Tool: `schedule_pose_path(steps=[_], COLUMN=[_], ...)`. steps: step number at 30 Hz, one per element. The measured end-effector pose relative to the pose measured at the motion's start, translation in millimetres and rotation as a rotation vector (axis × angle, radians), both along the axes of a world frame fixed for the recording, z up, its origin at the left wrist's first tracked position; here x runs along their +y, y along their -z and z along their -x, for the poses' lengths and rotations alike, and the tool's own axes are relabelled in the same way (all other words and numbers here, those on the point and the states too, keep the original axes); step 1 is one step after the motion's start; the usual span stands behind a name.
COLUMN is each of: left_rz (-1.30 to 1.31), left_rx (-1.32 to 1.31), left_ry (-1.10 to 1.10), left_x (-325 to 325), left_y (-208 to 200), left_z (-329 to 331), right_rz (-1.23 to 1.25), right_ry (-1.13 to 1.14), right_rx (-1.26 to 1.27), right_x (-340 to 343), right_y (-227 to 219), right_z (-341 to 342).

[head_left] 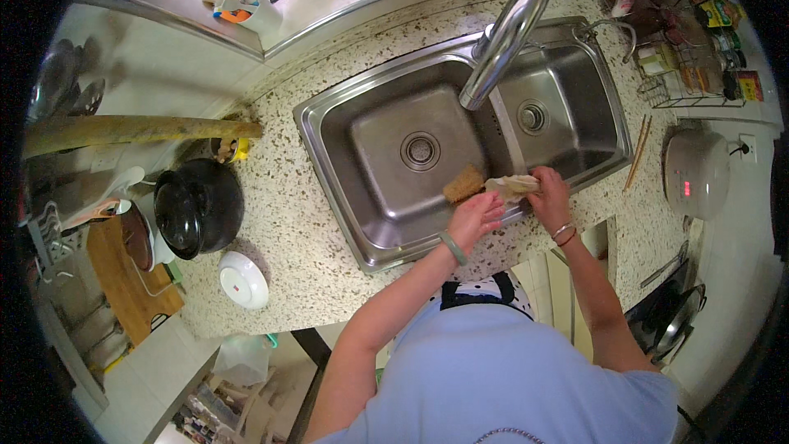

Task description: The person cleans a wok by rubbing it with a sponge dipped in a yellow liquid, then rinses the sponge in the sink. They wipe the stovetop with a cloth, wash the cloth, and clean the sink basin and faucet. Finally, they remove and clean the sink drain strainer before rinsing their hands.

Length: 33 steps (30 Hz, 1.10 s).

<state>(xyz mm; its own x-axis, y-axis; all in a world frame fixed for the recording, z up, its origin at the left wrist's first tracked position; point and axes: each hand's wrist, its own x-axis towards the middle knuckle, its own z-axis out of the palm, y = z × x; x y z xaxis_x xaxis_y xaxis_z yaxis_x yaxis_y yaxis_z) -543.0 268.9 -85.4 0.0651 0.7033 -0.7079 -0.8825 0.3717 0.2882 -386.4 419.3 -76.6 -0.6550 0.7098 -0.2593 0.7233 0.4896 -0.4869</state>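
Over the near edge of the double steel sink (386, 197), my right hand (552, 199) pinches one end of a pale, crumpled cloth (513, 187). Close to the cloth's other end is my left hand (477, 219), its fingers stretched out and slightly apart; whether they touch the cloth I cannot tell. A brown, rough-looking scrubbing pad (464, 184) is just beyond my left fingers, low in the larger basin. The chrome faucet (509, 33) arches over the divider between the two basins, and no water shows running from it.
A white plate (243, 280) and a black pot (197, 206) stand on the speckled counter at left. Wooden chopsticks (638, 153) lie right of the sink, near a white rice cooker (695, 173). A wire rack (682, 82) of jars and packets fills the far right corner.
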Motion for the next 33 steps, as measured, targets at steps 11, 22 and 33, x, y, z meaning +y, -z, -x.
schedule_pose_path(steps=[11, 22, 33], left_rz=[-0.213, -0.183, -0.222], left_rx=[-0.357, -0.302, -0.543], left_ry=[-0.089, 0.007, -0.03], left_x=[-19.2, -36.0, -18.7], left_y=[-19.3, -68.7, -118.6], left_z=[35.5, 53.4, 63.0], right_rz=[0.54, 0.774, 1.814], right_ry=[-0.028, 0.082, 0.084], right_rx=[0.53, 0.687, 1.001], right_x=[-75.8, -63.9, -69.5], right_y=[-81.9, -82.0, -54.9], right_z=[70.1, 79.5, 108.7])
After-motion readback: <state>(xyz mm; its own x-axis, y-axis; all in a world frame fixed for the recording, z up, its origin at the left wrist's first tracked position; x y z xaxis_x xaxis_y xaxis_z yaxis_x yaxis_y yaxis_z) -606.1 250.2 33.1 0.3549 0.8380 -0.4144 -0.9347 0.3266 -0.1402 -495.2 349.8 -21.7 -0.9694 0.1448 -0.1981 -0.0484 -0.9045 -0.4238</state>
